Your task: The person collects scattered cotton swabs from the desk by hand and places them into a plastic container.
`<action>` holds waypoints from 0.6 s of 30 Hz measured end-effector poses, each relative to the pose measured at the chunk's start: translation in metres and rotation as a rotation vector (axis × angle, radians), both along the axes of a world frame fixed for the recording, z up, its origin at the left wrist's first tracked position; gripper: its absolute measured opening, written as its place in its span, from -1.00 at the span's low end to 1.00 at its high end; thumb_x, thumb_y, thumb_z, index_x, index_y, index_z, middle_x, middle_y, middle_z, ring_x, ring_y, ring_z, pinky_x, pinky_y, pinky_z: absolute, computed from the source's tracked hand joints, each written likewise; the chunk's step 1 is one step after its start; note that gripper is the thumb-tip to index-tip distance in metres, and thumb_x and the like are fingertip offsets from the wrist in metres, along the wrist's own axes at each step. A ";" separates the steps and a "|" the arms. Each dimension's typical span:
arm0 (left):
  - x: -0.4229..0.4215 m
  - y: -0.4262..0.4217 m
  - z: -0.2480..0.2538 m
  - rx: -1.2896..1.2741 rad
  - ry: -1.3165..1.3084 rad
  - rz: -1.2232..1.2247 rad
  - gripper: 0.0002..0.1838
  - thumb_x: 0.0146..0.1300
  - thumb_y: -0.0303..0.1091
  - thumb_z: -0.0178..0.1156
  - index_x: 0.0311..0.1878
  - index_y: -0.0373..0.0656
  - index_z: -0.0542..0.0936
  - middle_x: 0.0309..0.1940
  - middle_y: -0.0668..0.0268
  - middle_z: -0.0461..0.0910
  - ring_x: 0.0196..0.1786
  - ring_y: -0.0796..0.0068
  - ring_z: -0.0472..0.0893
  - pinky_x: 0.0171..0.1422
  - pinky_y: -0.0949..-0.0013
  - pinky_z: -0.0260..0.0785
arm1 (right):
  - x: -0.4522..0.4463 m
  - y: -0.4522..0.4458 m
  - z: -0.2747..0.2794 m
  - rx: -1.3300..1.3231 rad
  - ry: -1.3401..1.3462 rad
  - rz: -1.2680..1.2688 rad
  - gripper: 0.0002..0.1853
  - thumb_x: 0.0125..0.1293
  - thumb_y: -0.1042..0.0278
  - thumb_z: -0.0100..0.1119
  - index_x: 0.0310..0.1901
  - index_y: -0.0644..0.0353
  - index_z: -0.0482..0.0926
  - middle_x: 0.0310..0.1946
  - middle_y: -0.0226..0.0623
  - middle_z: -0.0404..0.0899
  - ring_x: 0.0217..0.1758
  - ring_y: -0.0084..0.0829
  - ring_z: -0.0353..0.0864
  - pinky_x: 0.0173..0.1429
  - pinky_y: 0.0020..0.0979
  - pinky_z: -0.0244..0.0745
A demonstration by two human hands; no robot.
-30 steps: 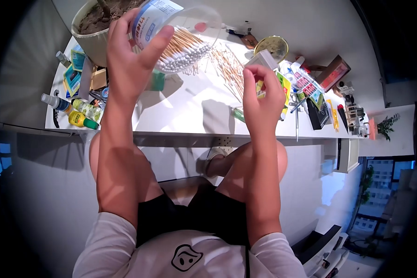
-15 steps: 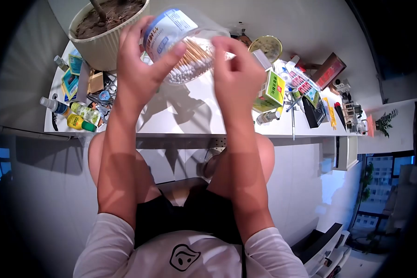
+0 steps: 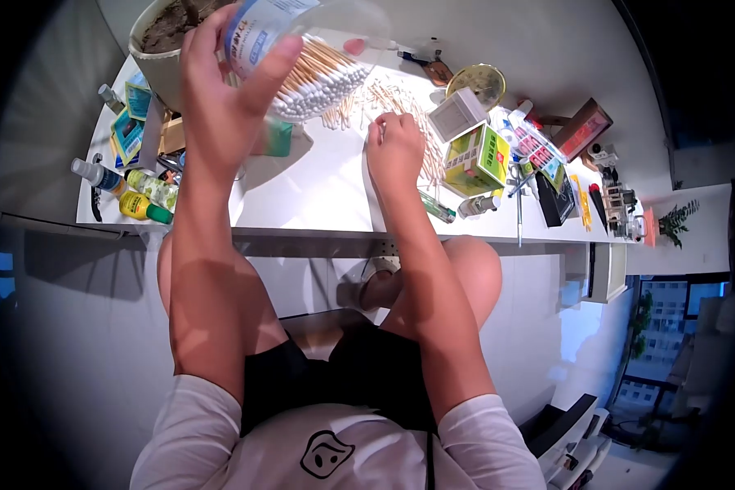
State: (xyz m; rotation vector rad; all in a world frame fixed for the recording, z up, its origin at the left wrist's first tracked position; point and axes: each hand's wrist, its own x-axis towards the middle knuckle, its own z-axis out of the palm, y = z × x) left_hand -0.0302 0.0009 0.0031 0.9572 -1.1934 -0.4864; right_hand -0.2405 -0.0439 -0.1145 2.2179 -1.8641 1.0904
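Note:
My left hand (image 3: pixel 229 98) is wrapped round a clear round tub (image 3: pixel 257 37) with a blue and white label, raised and tilted above the desk. Many cotton swabs (image 3: pixel 322 77) with white tips lie inside it. My right hand (image 3: pixel 396 147) is down at the loose cotton swabs (image 3: pixel 429 147) scattered on the white desk (image 3: pixel 302 196). Its fingers are curled together, and what they hold, if anything, is too small to make out. Just right of the scattered swabs are a green and yellow box (image 3: pixel 478 159) and a pale box (image 3: pixel 457 114).
A potted plant (image 3: pixel 157 61) stands at the back left, with bottles (image 3: pixel 144 208) and packets (image 3: pixel 128 135) near it. Right of the boxes are a small bottle (image 3: pixel 478 206), a black box (image 3: pixel 554 200) and a reddish box (image 3: pixel 581 131). A gold-rimmed dish (image 3: pixel 478 82) stands behind.
My right hand has moved from the tub's opening down to the scattered swabs. The tub in my left hand has shifted up and left.

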 end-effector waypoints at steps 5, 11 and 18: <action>0.002 -0.001 0.001 -0.013 -0.011 0.041 -0.39 0.19 -0.20 0.25 0.19 -0.41 0.35 -0.01 0.17 0.44 0.05 0.47 0.45 0.20 0.40 0.27 | 0.009 -0.003 0.006 -0.033 0.126 -0.039 -0.92 0.13 0.41 0.17 -0.39 0.20 0.50 -0.32 -0.20 0.46 -0.17 -0.18 0.46 -0.08 -0.20 0.32; 0.004 -0.002 0.002 -0.015 0.003 0.012 -0.37 0.18 -0.19 0.26 0.20 -0.42 0.34 0.02 0.15 0.41 0.08 0.44 0.43 0.22 0.39 0.27 | 0.004 0.035 0.115 -0.308 -0.359 0.196 -0.97 0.19 0.49 0.14 -0.38 0.23 0.52 -0.41 -0.26 0.50 -0.32 -0.29 0.46 -0.17 -0.32 0.33; -0.013 -0.003 0.001 -0.074 -0.043 0.108 -0.22 -0.08 0.01 0.43 0.10 -0.37 0.43 -0.09 0.12 0.39 -0.06 0.33 0.47 0.00 0.34 0.38 | 0.005 0.054 0.133 -0.368 -0.190 0.335 -0.93 0.08 0.51 0.26 -0.38 0.19 0.57 -0.42 -0.32 0.55 -0.33 -0.30 0.49 -0.24 -0.32 0.33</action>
